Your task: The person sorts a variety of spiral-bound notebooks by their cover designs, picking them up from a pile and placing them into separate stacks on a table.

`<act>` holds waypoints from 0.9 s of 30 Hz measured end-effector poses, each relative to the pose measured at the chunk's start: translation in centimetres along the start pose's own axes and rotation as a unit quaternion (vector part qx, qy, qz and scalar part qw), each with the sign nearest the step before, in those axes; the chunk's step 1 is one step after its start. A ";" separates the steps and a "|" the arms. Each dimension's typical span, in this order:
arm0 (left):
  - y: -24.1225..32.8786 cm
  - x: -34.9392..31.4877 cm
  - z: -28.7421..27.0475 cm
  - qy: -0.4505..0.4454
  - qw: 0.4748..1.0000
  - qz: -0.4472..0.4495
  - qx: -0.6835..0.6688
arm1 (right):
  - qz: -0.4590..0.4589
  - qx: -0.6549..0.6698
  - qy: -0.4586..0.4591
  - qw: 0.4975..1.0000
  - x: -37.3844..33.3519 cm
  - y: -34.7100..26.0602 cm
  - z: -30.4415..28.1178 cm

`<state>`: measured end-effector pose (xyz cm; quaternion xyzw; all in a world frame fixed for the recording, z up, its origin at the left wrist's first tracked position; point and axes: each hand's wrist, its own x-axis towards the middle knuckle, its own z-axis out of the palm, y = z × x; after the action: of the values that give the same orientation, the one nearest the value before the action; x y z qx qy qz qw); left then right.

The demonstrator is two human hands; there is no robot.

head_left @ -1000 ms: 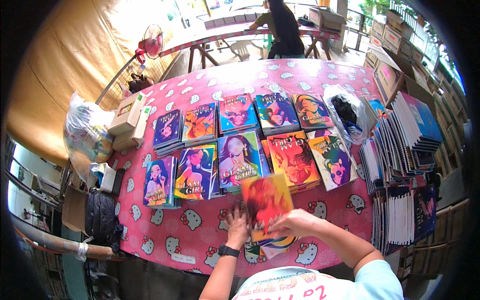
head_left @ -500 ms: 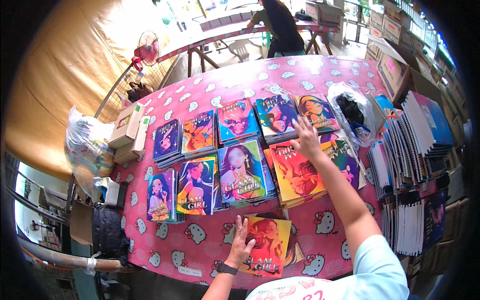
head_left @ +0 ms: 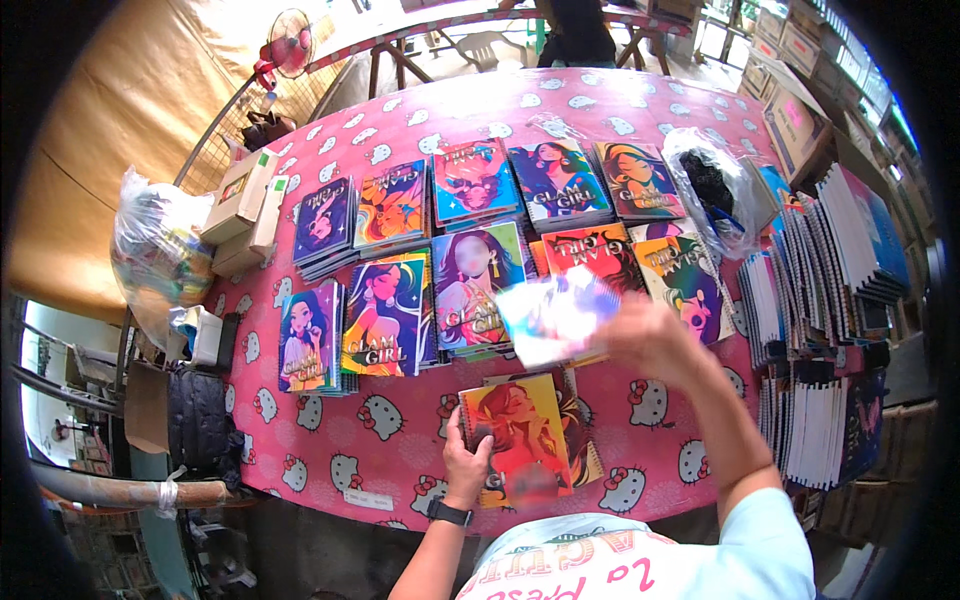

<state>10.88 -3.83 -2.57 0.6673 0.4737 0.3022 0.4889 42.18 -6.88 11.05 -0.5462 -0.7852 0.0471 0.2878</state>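
Note:
My right hand, smeared by motion, grips a spiral notebook whose cover is washed out by glare. It is held in the air over the front row of notebook stacks. My left hand lies at the left edge of a yellow-and-red notebook, thumb on the cover and fingers along the spiral side. Beneath that one, other notebooks stick out askew to the right. Beyond my hands stand two rows of colourful notebook stacks, among them a blue one, an orange one and a green-and-pink one.
The pink patterned tablecloth covers the table. Tall notebook piles line the right, beside a clear plastic bag. Cardboard boxes and a filled plastic bag stand left. A person is at a far table.
My right hand has come back from the far right stacks toward me, now with a notebook. The blue stack's top cover now faces upright. My left hand stays at the near notebook.

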 end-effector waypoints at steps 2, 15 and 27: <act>0.2 0.2 -0.8 -0.027 0.999 0.018 0.015 | 0.042 0.147 -0.101 0.983 -3.6 -4.0 1.7; -2.9 -3.2 -1.2 -0.008 0.942 -0.188 -0.280 | 0.511 0.364 0.140 0.766 -14.1 -11.6 15.2; -2.0 -0.1 0.3 -0.062 0.981 -0.084 -0.161 | 0.525 0.232 0.086 0.815 -14.1 -11.0 14.7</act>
<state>10.44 -3.91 -4.56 0.5550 0.4421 0.2905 0.6420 28.98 -20.24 -2.51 -0.7942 -0.3173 0.3243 0.4042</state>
